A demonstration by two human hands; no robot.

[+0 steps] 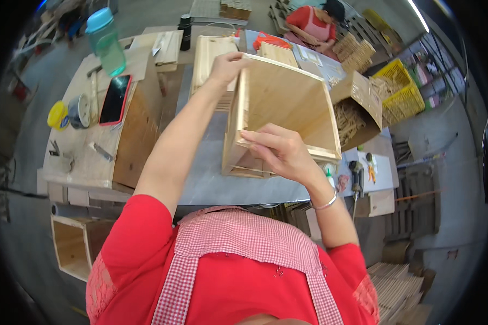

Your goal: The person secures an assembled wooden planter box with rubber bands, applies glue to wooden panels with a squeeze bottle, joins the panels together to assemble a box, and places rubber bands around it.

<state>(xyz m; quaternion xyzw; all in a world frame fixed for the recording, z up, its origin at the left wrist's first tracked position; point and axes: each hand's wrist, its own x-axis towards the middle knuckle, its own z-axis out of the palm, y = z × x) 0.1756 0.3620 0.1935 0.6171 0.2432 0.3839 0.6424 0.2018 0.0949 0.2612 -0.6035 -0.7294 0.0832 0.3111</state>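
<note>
An open-topped box of pale wood (287, 97) stands on the grey tabletop (200, 179) in front of me, its hollow inside facing up. My left hand (230, 69) grips the rim at the far left corner, the fingers curled over the edge. At the near left corner my right hand (279, 149) pinches the rim between thumb and forefinger. Whether something small sits between those two fingertips is hidden. A bracelet (326, 201) circles my right wrist.
Wooden panels (206, 59) are stacked behind the box. On the left bench are a bottle (107, 46), a phone (115, 100) and a hammer (94, 89). To the right stand a carton of wood strips (350, 122), a yellow crate (398, 92) and a power tool (356, 176). A co-worker (314, 27) sits beyond.
</note>
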